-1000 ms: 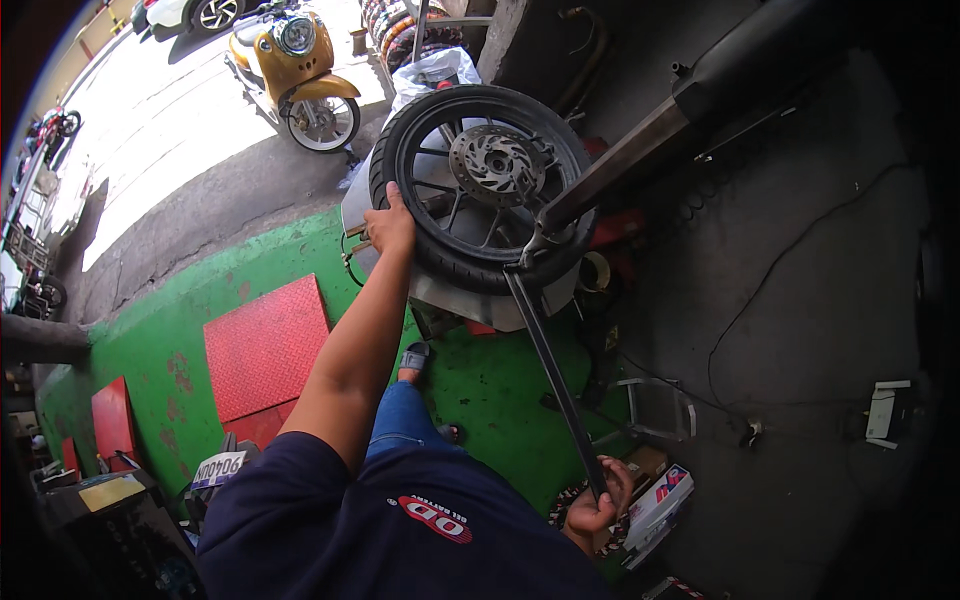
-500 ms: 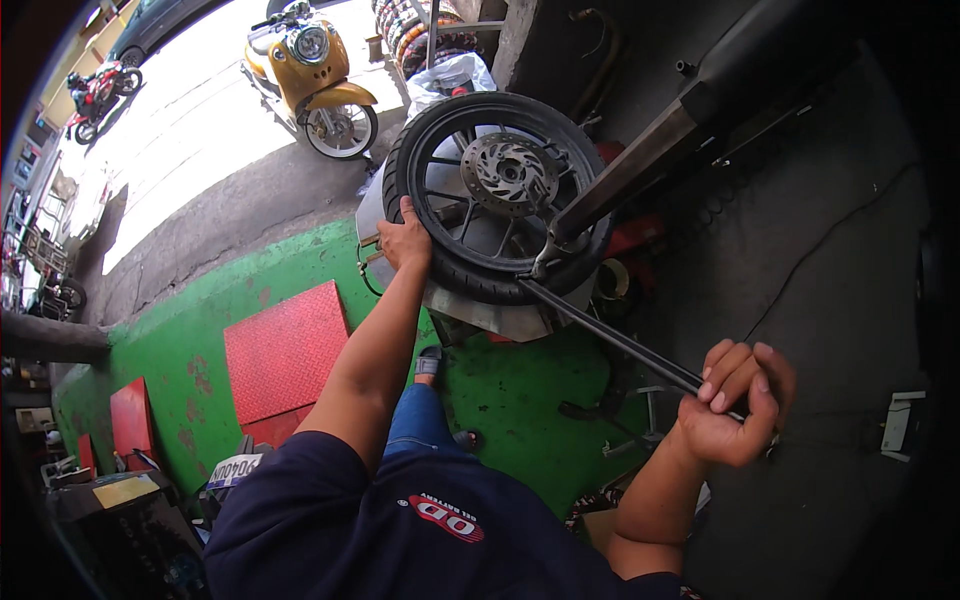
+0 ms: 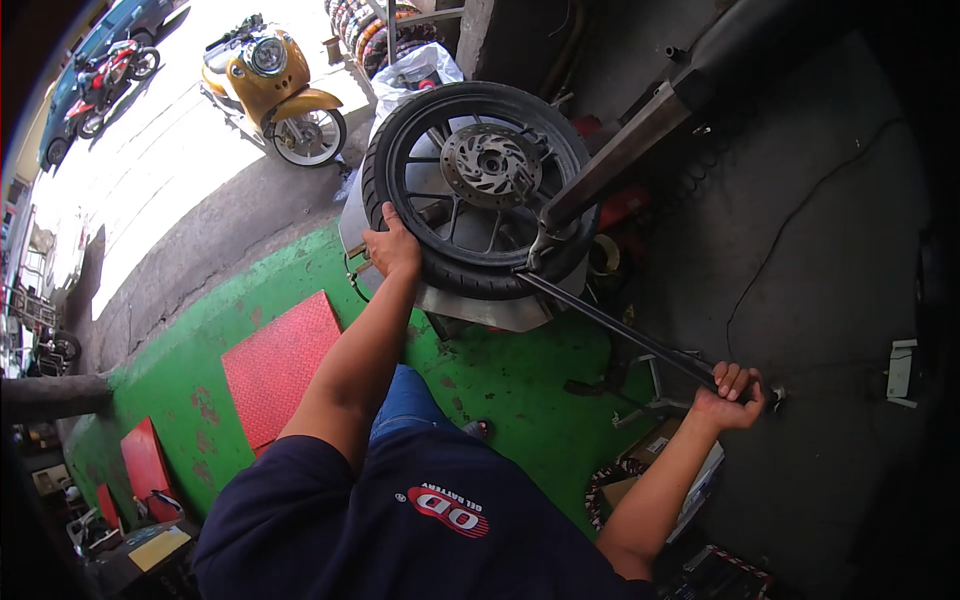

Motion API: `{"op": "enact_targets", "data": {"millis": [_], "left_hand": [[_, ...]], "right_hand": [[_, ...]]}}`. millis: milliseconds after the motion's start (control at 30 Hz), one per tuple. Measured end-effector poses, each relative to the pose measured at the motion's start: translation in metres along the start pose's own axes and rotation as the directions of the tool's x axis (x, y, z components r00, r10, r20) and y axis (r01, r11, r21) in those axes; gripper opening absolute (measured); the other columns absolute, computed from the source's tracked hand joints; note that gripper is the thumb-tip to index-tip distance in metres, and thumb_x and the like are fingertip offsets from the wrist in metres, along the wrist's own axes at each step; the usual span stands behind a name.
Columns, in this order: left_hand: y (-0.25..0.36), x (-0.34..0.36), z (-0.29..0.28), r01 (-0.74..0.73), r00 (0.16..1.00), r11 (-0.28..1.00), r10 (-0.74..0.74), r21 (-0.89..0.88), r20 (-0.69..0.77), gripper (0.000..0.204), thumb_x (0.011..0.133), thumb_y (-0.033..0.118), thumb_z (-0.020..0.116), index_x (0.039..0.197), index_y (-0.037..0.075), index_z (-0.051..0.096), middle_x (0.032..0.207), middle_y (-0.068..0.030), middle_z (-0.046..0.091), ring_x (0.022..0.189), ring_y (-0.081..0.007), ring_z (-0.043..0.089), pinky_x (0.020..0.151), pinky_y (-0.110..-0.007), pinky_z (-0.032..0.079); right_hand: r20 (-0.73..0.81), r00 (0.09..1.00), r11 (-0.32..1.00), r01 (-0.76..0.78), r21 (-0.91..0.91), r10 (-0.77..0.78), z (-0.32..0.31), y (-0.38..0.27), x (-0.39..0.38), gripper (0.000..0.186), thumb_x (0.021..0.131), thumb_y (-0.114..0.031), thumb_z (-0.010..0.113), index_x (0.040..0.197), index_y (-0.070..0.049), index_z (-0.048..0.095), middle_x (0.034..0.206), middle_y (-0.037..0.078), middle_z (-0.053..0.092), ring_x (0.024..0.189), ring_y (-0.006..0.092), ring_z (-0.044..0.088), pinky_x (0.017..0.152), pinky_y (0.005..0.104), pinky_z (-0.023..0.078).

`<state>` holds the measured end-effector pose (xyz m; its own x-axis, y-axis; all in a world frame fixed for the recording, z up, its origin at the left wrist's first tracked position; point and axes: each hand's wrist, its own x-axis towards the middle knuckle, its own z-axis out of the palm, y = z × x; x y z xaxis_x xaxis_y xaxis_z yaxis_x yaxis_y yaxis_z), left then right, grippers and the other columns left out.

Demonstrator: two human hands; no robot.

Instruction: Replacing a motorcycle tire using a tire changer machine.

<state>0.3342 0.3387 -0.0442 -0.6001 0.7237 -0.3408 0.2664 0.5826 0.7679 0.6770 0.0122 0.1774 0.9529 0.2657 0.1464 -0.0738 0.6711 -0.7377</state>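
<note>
A motorcycle wheel with a black tyre [image 3: 375,180], dark spoked rim and a silver brake disc [image 3: 463,178] lies flat on a metal tyre-changing machine [image 3: 520,318]. My left hand [image 3: 398,248] grips the tyre's near left edge, its thumb side up on the sidewall. In my right hand [image 3: 730,396], the fingers are wrapped round the end of a long black tyre lever [image 3: 625,332]. The lever's far tip sits at the rim's near edge, beside the metal mounting head [image 3: 541,245]. That head hangs from the machine's slanted arm [image 3: 620,150] over the wheel's right side.
Red textured plates [image 3: 285,365] lie on the green floor [image 3: 240,315] to the left. A yellow scooter [image 3: 280,85] stands in the sunlight beyond. Behind the wheel is a white plastic bag [image 3: 420,72]. A cardboard box [image 3: 650,455] lies near my right forearm; a thin cable [image 3: 775,258] crosses the dark floor.
My right hand has closed more tightly round the lever's end, where its fingers were looser before. My left hand keeps its place on the tyre. The whole view has shifted slightly.
</note>
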Motion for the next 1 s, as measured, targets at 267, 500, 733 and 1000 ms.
{"op": "enact_targets", "data": {"millis": [267, 500, 733, 1000], "left_hand": [[-0.005, 0.002, 0.001, 0.037, 0.990, 0.999, -0.032, -0.033, 0.135, 0.090, 0.094, 0.070, 0.050, 0.131, -0.012, 0.041, 0.130, -0.0363, 0.053, 0.121, -0.0487, 0.054, 0.105, -0.048, 0.041], [-0.002, 0.038, -0.033, 0.053, 0.896, 0.994, -0.007, -0.091, 0.445, 0.090, 0.095, 0.063, 0.057, 0.141, -0.010, 0.033, 0.139, -0.0306, 0.048, 0.127, -0.0397, 0.051, 0.109, -0.045, 0.038], [0.126, 0.181, -0.003, -0.710, 0.668, 0.702, 0.698, -0.060, 0.259, 0.084, 0.091, 0.065, 0.059, 0.133, -0.007, 0.051, 0.128, -0.0299, 0.056, 0.120, -0.0433, 0.055, 0.104, -0.049, 0.041], [0.264, 0.197, 0.097, -0.934, 0.319, 0.328, 0.594, 0.139, 0.738, 0.095, 0.092, 0.079, 0.039, 0.128, -0.006, 0.060, 0.127, -0.0318, 0.061, 0.122, -0.0452, 0.058, 0.103, -0.051, 0.045]], "right_hand": [[0.583, 0.812, 0.926, 0.252, -0.281, -0.044, 0.140, -0.017, -0.087, 0.028, 0.091, -0.019, 0.043, 0.094, 0.002, 0.061, 0.049, -0.001, 0.037, 0.043, 0.0113, 0.034, 0.050, 0.0286, 0.027], [0.365, 0.921, 0.984, 0.168, -0.062, -0.134, 0.119, -0.020, -0.088, 0.028, 0.095, -0.021, 0.042, 0.094, 0.000, 0.061, 0.048, -0.002, 0.037, 0.042, 0.0101, 0.033, 0.048, 0.0276, 0.025], [0.390, 0.918, 0.953, 0.175, -0.247, -0.068, 0.139, -0.020, -0.095, 0.027, 0.097, -0.023, 0.041, 0.087, -0.004, 0.056, 0.047, -0.003, 0.034, 0.042, 0.0091, 0.032, 0.048, 0.0274, 0.024], [0.299, 0.941, 0.978, 0.191, -0.082, -0.159, 0.070, -0.029, -0.112, 0.030, 0.100, -0.029, 0.040, 0.095, -0.004, 0.055, 0.048, -0.001, 0.036, 0.044, 0.0102, 0.034, 0.051, 0.0286, 0.027]]}}
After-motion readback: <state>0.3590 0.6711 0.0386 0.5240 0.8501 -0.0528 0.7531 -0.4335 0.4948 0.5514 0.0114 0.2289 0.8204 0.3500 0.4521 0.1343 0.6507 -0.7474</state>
